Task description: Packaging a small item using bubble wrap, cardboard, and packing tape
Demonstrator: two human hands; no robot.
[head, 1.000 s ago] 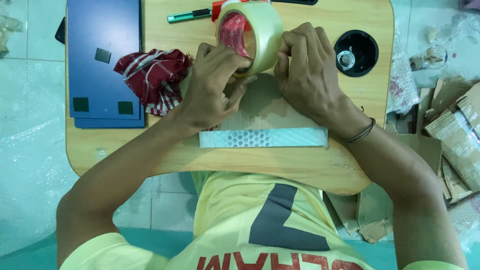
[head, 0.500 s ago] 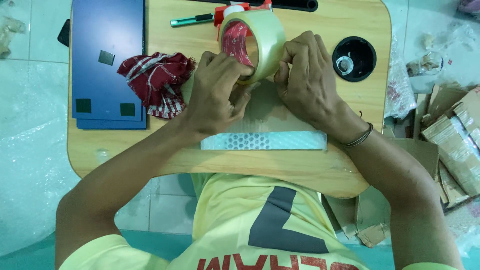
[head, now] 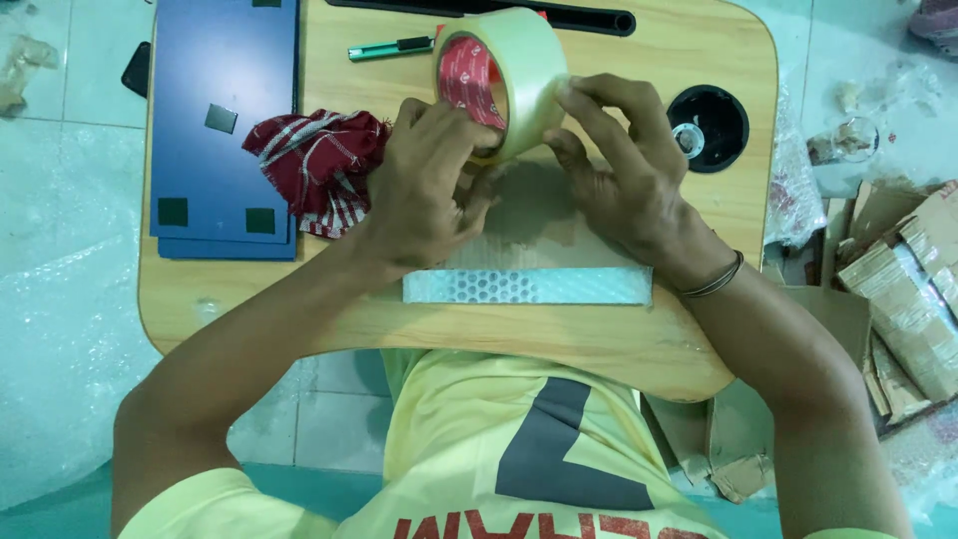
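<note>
A large roll of clear packing tape (head: 519, 75) with a red core stands on edge above a bubble-wrapped flat parcel (head: 529, 284) on the wooden lap table (head: 599, 349). My left hand (head: 429, 190) grips the roll's near side, fingers pinching at the tape's edge. Against the roll's right side rests my right hand (head: 624, 180), with its fingertips on the tape's outer face. Both hands cover much of the parcel's top.
A red and white checked cloth (head: 314, 165) lies left of my hands, beside blue flat panels (head: 225, 130). A green utility knife (head: 389, 47) sits at the back. A black cup hole (head: 709, 125) is at right. Cardboard boxes (head: 908, 289) lie on the floor.
The tape roll has shifted slightly up and tilted as both hands worked around it. My left fingers moved closer to the roll's lower edge.
</note>
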